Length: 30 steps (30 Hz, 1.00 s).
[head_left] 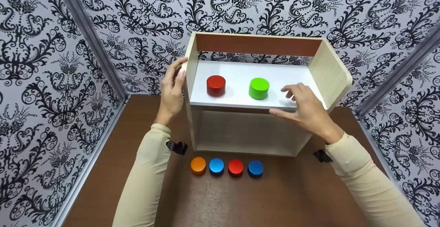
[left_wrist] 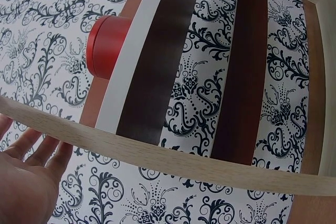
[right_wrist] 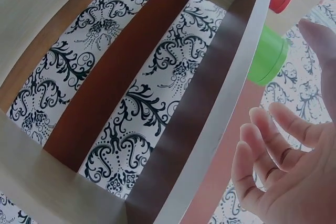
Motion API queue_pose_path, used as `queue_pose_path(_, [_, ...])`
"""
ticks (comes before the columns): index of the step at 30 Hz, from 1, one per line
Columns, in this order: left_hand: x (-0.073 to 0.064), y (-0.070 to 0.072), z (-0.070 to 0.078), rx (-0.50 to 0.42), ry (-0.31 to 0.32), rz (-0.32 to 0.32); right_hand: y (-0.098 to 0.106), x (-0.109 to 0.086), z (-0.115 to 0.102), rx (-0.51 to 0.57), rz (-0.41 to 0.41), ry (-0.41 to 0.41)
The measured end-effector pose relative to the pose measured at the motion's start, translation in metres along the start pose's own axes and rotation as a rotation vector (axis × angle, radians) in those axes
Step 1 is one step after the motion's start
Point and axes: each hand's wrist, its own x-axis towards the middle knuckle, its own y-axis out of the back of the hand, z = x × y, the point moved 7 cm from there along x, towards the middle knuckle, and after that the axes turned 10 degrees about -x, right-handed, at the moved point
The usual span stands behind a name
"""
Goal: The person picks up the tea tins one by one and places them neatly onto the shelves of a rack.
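Note:
A small wooden shelf unit (head_left: 247, 130) has a white upper board (head_left: 237, 70). On that board a red cylinder (head_left: 216, 86) is to the left and a green cylinder (head_left: 259, 88) near the middle. My left hand (head_left: 173, 94) touches the outer side of the left panel (left_wrist: 157, 158), its fingers partly hidden behind the panel edge in the left wrist view. To the right of the green cylinder, my right hand (head_left: 306, 111) holds nothing, with thumb and fingers spread apart over the board's front edge. In the right wrist view its fingertips (right_wrist: 261, 115) point toward the green cylinder.
In front of the unit, a row of cylinders stands on the brown table (head_left: 220, 203): orange (head_left: 198, 165), light blue (head_left: 216, 166), red (head_left: 235, 167) and dark blue (head_left: 255, 168). Patterned walls (head_left: 144, 24) enclose the table at the back and sides.

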Motion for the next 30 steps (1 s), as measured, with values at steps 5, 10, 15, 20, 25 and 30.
queue_pose_path(5, [0.000, 0.000, -0.001, -0.014, 0.002, -0.004, -0.002, -0.017, -0.006, 0.014, 0.023, 0.027])
queue_pose_path(10, [0.000, 0.000, 0.000, -0.007, -0.002, -0.007, -0.008, -0.037, -0.012, 0.012, 0.048, 0.067])
queue_pose_path(15, [0.000, 0.000, 0.000, 0.009, -0.001, -0.006, -0.017, -0.055, -0.016, 0.025, 0.065, 0.090])
queue_pose_path(20, [0.000, 0.000, -0.001, 0.011, 0.011, -0.005, -0.030, -0.071, -0.019, 0.032, 0.061, 0.104])
queue_pose_path(25, [0.000, 0.000, 0.000, 0.007, 0.004, -0.007, -0.049, -0.085, -0.019, 0.040, 0.027, 0.087])
queue_pose_path(30, [0.000, 0.000, 0.001, 0.015, -0.016, -0.005, -0.075, -0.098, -0.015, 0.055, -0.038, 0.035])
